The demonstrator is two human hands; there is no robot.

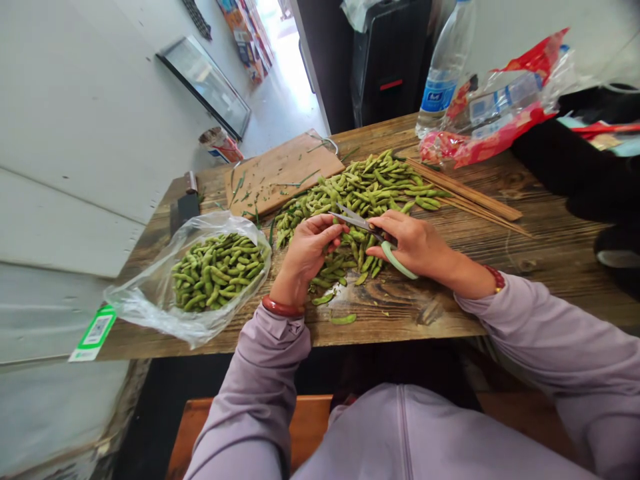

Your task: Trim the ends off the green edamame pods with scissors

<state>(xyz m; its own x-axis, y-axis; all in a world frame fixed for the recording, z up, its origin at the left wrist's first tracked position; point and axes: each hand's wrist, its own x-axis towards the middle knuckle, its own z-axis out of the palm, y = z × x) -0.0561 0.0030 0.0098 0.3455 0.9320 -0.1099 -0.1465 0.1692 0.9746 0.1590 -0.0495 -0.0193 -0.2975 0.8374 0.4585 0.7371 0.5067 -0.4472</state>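
Note:
My left hand is closed in a pinch on a green edamame pod, mostly hidden by the fingers. My right hand grips a pair of scissors by pale green handles. The blades stand a little apart, their tips right at the pinched pod. Under and beyond both hands spreads a loose heap of edamame pods on the wooden table. A few single pods lie near the front edge. Left of my left hand, a clear plastic bag holds many more pods.
A wooden cutting board with green scraps lies behind the heap. Wooden skewers rest to the right. A water bottle stands at the back beside red plastic packaging. A cleaver lies at left, near a QR-code card.

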